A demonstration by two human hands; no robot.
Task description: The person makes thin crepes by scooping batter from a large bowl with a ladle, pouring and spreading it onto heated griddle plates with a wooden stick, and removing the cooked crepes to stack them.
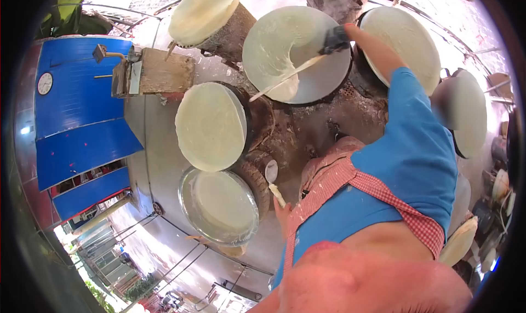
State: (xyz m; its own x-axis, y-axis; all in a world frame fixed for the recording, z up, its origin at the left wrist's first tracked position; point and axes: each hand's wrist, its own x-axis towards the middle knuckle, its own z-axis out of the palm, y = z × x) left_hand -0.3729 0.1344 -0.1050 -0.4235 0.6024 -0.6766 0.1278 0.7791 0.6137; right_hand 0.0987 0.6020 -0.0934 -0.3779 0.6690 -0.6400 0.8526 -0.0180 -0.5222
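My right hand (335, 39), in a black glove, grips a long pale wooden stick (296, 75). The stick lies across a large round griddle (329, 85), where wet white batter (274, 50) is smeared in a curved sweep, thickest near the stick. Lower down, close to my body, my left hand (282, 214) is closed round the handle of a ladle (271, 171); the handle is coated in something pale. Just left of the ladle stands a wide shiny-rimmed basin (183, 203) with pale contents.
Round griddles covered in pale sheets surround me: one at left (211, 127), one at top left (203, 14), one at top right (402, 47). Another round pan (471, 113) is farther right. A wooden board (166, 72) stands near a blue wall (82, 83).
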